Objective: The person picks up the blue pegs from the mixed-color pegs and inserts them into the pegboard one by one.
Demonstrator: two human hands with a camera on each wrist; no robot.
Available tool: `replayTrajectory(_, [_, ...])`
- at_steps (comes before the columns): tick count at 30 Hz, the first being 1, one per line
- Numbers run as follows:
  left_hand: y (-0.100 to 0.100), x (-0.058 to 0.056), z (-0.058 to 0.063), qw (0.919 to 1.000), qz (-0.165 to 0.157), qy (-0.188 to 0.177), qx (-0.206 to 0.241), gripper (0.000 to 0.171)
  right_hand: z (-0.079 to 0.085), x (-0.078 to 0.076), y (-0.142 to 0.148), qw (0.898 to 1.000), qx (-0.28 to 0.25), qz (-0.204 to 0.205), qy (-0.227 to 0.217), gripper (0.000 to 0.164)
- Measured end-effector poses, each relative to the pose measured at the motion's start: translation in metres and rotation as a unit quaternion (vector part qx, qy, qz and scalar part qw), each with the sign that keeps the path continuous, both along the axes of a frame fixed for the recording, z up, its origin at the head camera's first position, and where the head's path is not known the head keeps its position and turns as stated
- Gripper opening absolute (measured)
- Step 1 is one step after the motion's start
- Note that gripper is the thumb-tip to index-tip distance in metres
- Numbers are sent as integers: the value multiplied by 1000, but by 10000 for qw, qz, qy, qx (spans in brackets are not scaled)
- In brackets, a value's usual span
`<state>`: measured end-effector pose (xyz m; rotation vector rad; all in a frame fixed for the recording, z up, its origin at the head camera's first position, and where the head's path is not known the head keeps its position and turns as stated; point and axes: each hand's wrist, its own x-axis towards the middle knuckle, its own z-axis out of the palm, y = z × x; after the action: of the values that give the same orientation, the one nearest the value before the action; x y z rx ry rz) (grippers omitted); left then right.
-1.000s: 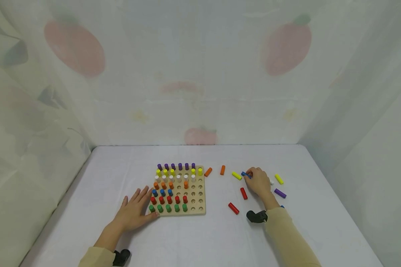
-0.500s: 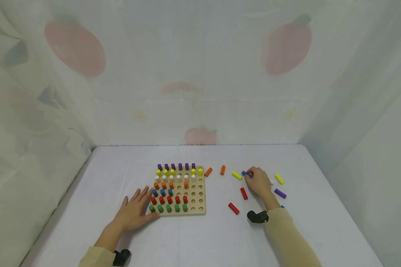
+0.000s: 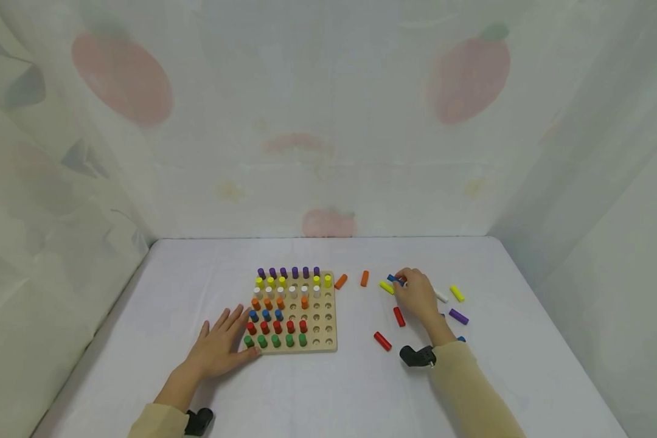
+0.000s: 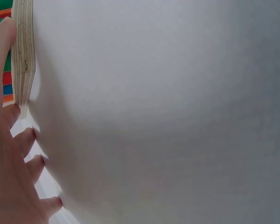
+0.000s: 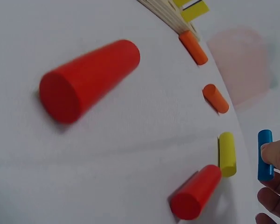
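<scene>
A wooden pegboard (image 3: pixel 323 348) holds rows of upright pegs in purple, yellow, white, orange, blue, red and green, with bare holes toward its right side. My left hand (image 3: pixel 217 353) lies with spread fingers at the board's left edge; its thumb touches the front left corner, seen in the left wrist view along the layered wood edge (image 4: pixel 24 56). Off to the right of the board, my right hand (image 3: pixel 418 296) pinches a blue peg (image 5: pixel 265 161) between thumb and fingers, above the table near a yellow peg (image 5: pixel 227 154).
Loose pegs lie right of the board: two orange pegs (image 3: pixel 364 278), two red pegs (image 3: pixel 382 341), another yellow peg (image 3: pixel 457 293), a white peg (image 3: pixel 441 296) and a purple peg (image 3: pixel 458 316). Another blue peg (image 3: pixel 461 339) is partly hidden by the right sleeve.
My right hand has moved a little left and away from me with the blue peg, uncovering more of the white peg. My left hand has stayed at the board.
</scene>
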<state>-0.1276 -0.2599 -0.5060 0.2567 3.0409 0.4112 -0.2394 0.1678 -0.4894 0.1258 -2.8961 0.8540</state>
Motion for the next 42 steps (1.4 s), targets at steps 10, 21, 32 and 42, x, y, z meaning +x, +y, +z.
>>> replayTrajectory(10, [0,1,1,10000,-42,23,38,95,1,2,-17,9981,-123,320,514,20])
replayTrajectory(21, [0,1,2,10000,-35,14,31,95,1,6,-36,9939,-590,609,703,17])
replayTrajectory(32, [1,1,0,10000,2,-8,30,95,-4,17,-53,9893,-794,892,837,23])
replayTrajectory(42, [1,1,1,10000,28,-19,85,95,-12,30,-70,9794,-1587,978,772,17])
